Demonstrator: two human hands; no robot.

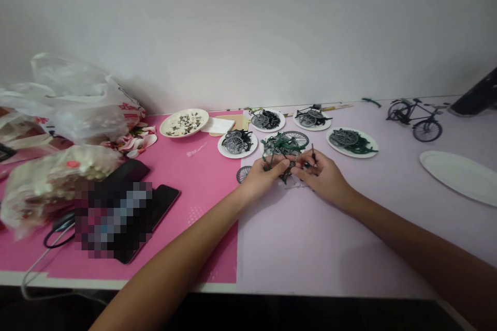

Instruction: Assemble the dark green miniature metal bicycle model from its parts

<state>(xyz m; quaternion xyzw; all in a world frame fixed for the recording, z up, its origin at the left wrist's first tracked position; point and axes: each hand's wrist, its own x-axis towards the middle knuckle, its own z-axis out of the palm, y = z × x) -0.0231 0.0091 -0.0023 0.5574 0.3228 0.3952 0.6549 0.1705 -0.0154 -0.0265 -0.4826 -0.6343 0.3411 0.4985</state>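
A small green toy bicycle (287,139) with grey wheels is between my hands near the middle of the table. My left hand (267,171) is closed on its frame from the left, with one wheel sticking out beside the fingers. On the right, my right hand (318,171) pinches a part at the frame that is too small to make out, and a thin dark piece rises by its fingers. Just behind the hands, a plate of wheels and green parts is partly covered. White plates (237,154) of dark parts stand behind.
A finished-looking dark toy bicycle (417,119) stands at the back right, near an empty white plate (462,176). At left are plastic bags (81,103), a black phone (165,199), cables and a bowl of small pieces (184,124). A wall runs behind.
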